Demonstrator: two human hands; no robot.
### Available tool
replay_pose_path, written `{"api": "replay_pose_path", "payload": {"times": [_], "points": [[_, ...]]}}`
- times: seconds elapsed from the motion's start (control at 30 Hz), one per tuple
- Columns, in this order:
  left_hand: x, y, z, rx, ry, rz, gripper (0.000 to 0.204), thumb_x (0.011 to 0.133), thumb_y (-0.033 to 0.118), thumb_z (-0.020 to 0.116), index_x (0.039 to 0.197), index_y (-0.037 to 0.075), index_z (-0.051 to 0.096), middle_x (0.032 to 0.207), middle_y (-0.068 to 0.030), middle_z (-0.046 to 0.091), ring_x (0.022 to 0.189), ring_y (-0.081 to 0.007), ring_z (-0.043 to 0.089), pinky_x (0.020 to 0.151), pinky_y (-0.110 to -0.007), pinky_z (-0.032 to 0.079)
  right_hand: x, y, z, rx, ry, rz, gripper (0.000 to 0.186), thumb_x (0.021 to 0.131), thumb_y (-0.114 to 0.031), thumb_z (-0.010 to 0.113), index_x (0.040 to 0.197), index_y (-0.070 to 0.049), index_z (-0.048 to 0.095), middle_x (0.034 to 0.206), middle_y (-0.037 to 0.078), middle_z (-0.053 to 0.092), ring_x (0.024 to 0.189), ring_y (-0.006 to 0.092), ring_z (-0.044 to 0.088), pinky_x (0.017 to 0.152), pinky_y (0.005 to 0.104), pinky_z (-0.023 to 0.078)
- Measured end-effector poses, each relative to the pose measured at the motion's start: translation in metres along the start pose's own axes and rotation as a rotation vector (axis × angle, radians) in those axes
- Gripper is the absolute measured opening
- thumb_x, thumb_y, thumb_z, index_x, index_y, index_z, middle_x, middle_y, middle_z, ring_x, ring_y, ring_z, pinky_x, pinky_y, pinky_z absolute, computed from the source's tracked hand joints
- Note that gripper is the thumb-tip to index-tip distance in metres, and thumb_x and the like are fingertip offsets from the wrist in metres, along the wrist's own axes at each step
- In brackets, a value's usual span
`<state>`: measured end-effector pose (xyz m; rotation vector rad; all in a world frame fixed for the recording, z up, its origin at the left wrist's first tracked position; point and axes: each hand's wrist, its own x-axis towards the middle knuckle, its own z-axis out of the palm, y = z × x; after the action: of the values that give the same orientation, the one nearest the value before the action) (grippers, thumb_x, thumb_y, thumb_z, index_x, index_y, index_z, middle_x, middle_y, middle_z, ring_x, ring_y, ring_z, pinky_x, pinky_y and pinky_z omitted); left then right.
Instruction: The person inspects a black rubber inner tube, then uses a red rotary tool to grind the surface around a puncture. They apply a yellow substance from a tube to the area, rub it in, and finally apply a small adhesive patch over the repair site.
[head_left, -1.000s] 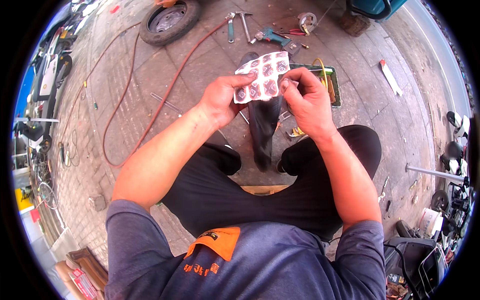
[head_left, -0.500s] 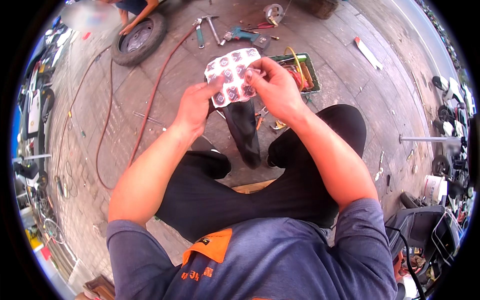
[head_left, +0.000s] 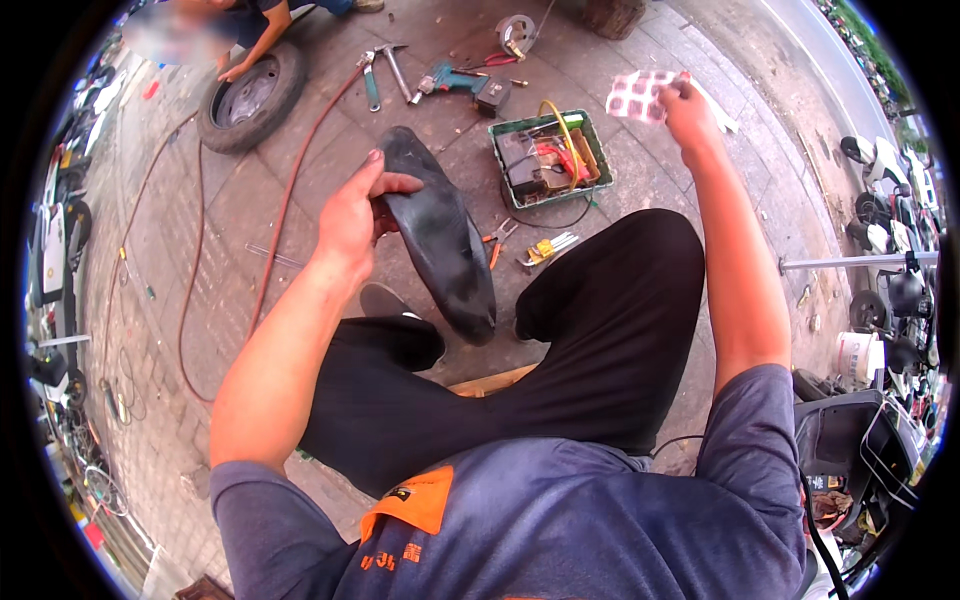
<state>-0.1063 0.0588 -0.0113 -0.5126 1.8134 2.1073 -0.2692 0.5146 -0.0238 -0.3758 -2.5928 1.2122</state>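
Note:
My left hand (head_left: 352, 218) grips the upper end of a black rubber inner tube (head_left: 447, 245), thumb and fingers closed around it. The tube hangs down between my knees, dusty and slightly shiny. Far out to the right, my right hand (head_left: 690, 118) pinches a sheet of patches (head_left: 634, 97) by its edge. This sheet is white with rows of dark patches and looks a little blurred. On the ground beyond the tube stands a green tool basket (head_left: 498, 165) with a yellow handle, holding mixed tools.
Pliers (head_left: 497, 243) and a yellow-held set of hex keys (head_left: 548, 249) lie by my right knee. Farther off are a teal cordless drill (head_left: 455, 82), a hammer (head_left: 396, 72) and a red hose (head_left: 305, 190). Another person's hand (head_left: 238, 70) touches a wheel (head_left: 253, 98) at far left.
The patch sheet, held in both hands before, has swung far right in my right hand alone. My left hand has let go of it and now holds the inner tube.

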Motion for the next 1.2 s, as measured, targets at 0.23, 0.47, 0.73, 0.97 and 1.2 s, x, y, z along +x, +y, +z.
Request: {"api": "replay_pose_path", "payload": {"times": [0.23, 0.47, 0.73, 0.97, 1.2], "points": [[0.004, -0.007, -0.021, 0.005, 0.057, -0.027, 0.062, 0.112, 0.058, 0.05, 0.107, 0.002, 0.078, 0.1, -0.0063, 0.074, 0.09, -0.0163, 0.067, 0.082, -0.03, 0.051, 0.004, 0.062, 0.054, -0.297, -0.161, 0.007, 0.038, 0.101, -0.027, 0.067, 0.128, -0.001, 0.075, 0.12, 0.023, 0.079, 0.114, 0.0378, 0.076, 0.1, 0.0471, 0.057], [0.007, -0.01, -0.022, -0.057, 0.119, -0.007, 0.052, 0.11, 0.048, 0.059, 0.103, 0.001, 0.08, 0.099, -0.0086, 0.076, 0.091, -0.0189, 0.068, 0.085, -0.033, 0.053, -0.009, 0.102, 0.078, -0.425, -0.53, 0.092, 0.038, 0.092, -0.031, 0.066, 0.112, -0.002, 0.081, 0.105, 0.023, 0.079, 0.095, 0.0355, 0.077, 0.082, 0.0478, 0.061], [0.006, -0.012, -0.027, -0.012, 0.067, 0.036, 0.035, 0.107, 0.034, 0.068, 0.105, 0.001, 0.078, 0.101, -0.0073, 0.073, 0.096, -0.0205, 0.068, 0.088, -0.036, 0.053, -0.039, -0.044, 0.043, -0.294, -0.493, -0.172, 0.046, 0.099, -0.037, 0.066, 0.124, 0.0, 0.075, 0.125, 0.027, 0.075, 0.121, 0.0428, 0.07, 0.105, 0.0508, 0.056], [0.018, -0.021, -0.037, -0.039, 0.049, 0.11, 0.026, 0.104, 0.025, 0.069, 0.107, 0.0, 0.078, 0.11, -0.0091, 0.075, 0.105, -0.0227, 0.068, 0.098, -0.037, 0.052, -0.17, -0.152, 0.077, 0.448, -0.726, 0.048, 0.03, 0.107, -0.03, 0.064, 0.118, -0.003, 0.069, 0.101, 0.006, 0.073, 0.084, 0.0153, 0.065, 0.073, 0.0361, 0.055], [0.007, -0.025, -0.049, -0.237, -0.004, 0.059, 0.022, 0.103, 0.017, 0.07, 0.111, -0.003, 0.075, 0.109, -0.0108, 0.074, 0.107, -0.025, 0.069, 0.102, -0.04, 0.053, -0.24, -0.132, 0.132, 0.454, -0.73, 0.369, 0.026, 0.106, -0.027, 0.059, 0.115, -0.004, 0.067, 0.1, 0.013, 0.069, 0.096, 0.0251, 0.067, 0.087, 0.0434, 0.056]]}}
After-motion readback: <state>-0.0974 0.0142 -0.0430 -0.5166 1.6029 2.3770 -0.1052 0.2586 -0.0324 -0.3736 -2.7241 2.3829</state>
